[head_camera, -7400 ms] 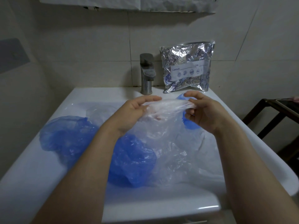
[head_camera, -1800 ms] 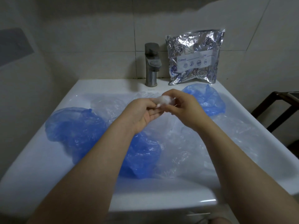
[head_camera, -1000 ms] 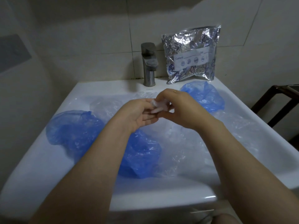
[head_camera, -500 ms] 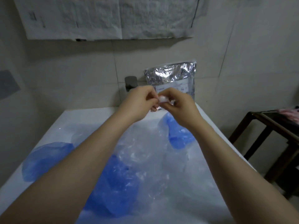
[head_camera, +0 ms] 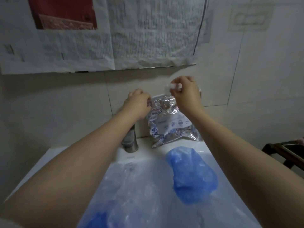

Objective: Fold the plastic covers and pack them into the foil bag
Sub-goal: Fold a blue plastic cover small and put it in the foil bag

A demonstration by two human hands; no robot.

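Sink (head_camera: 49,163): white basin rim at about 8 o'clock, it's basically the surface for the loose covers.
Tap (head_camera: 130,140): steel, dead centre, half hidden behind the left forearm.
Left hand (head_camera: 138,102): up around 11 o'clock of the foil bag, grip pinched on the bag's top left corner. My guess is it's holding the mouth steady or tugging it apart so stuff can go in.
Foil bag (head_camera: 171,124): crinkly silver, propped upright against the tiled wall just right of the tap, so the opening faces up and is easy to reach.
Folded cover (head_camera: 172,87): tiny clear wad, sits right above the bag's top edge, at 12 o'clock from it.
Right hand (head_camera: 184,91): grip closed around that wad with the fingertips, poised over the bag mouth, looks ready to stuff it in.
Blue cover (head_camera: 190,175): unfolded, lying in the basin at 5 o'clock, waiting its turn.
Clear covers (head_camera: 131,186): more of them spread below, at 6 o'clock, also not folded yet.
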